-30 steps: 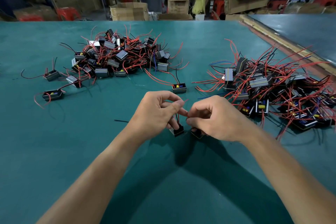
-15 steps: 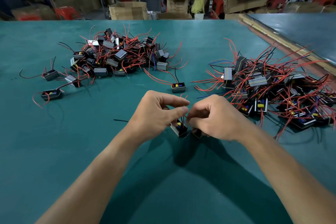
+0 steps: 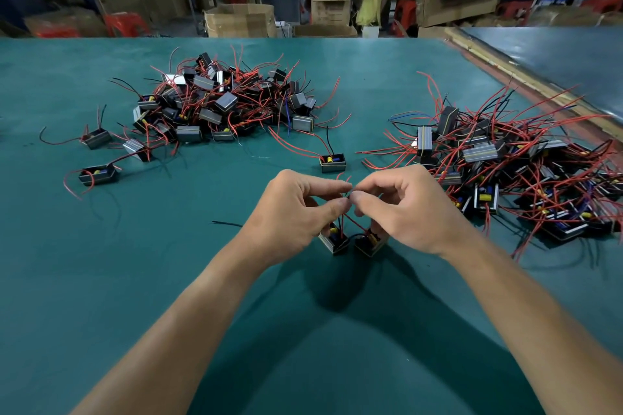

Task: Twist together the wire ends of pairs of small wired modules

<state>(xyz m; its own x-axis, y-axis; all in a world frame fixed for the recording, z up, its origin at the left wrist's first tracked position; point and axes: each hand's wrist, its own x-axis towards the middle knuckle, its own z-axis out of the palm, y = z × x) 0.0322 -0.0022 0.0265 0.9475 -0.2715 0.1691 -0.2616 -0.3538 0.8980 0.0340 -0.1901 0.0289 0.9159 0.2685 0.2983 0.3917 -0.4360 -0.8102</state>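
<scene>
Two small black modules sit side by side on the green table just under my hands: the left module [image 3: 334, 242] and the right module [image 3: 370, 241]. Red wires [image 3: 350, 220] rise from both to a point between my fingertips. My left hand [image 3: 296, 212] pinches the wire ends with thumb and forefinger. Facing it, my right hand [image 3: 401, 209] pinches the same ends from the other side. The fingertips of both hands meet over the wire ends, which are mostly hidden.
A heap of modules with red and black wires [image 3: 222, 104] lies at the back left. A second heap [image 3: 512, 165] spreads at the right. A single module [image 3: 333, 162] lies just beyond my hands, loose ones [image 3: 98, 175] at far left. Table edge strip [image 3: 526, 84] runs at right.
The two modules have come into fuller view below my hands, tilted side by side. My fingertips have closed together on the wire ends and shifted slightly upward.
</scene>
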